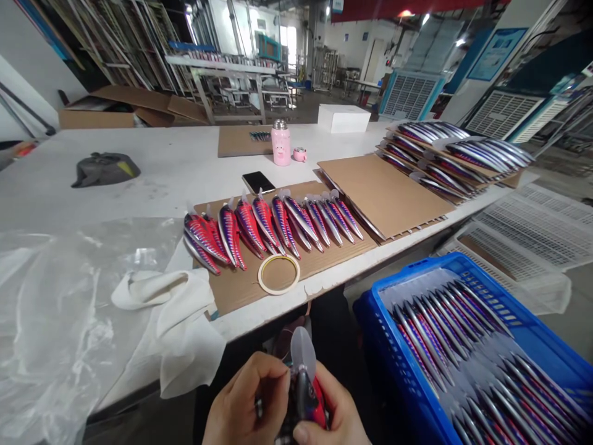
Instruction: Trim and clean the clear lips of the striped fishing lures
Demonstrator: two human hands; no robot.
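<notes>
Low at the frame's bottom edge, my left hand (243, 405) and my right hand (336, 414) are both closed around one red and purple fishing lure (303, 386), its clear plastic lip pointing up. On the table ahead, a cardboard sheet (241, 290) carries a row of several similar lures (264, 225) laid side by side. A ring of tape (278, 274) lies on the same sheet, just in front of the row.
A blue crate (370, 309) full of lures stands at my right. White cloth (176, 321) and clear plastic film (50, 309) lie left. Bare cardboard (384, 194), stacked lure sheets (445, 157), a phone (258, 182) and a pink bottle (280, 142) sit further back.
</notes>
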